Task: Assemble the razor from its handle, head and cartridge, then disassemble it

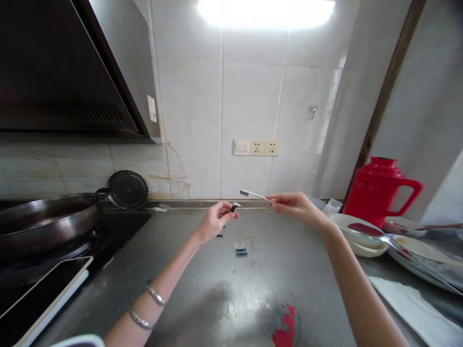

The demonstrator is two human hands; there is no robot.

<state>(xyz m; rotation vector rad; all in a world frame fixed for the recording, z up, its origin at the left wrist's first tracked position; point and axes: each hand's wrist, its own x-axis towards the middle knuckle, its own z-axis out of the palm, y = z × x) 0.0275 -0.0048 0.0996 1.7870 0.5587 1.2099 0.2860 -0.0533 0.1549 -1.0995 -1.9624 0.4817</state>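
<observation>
My left hand (216, 220) pinches a small black part with a shiny, silvery top (236, 206); its exact kind is too small to make out. To the right of it, my right hand (294, 205) grips a white toothbrush (257, 195) by the handle. The brush's dark bristles point left and down, slightly above the small part and apart from it. On the grey metal counter (202, 284) below lie small dark strips with a clear piece (240, 250). Another thin dark strip (219, 235) lies just under my left hand.
At left, a steel pan (50, 224) sits on the black stove, near a phone-like slab (47, 294) and beneath the range hood (72, 72). Bowls (361, 246), plates (423, 255), a red thermos jug (378, 190) and white paper (415, 308) occupy the right side.
</observation>
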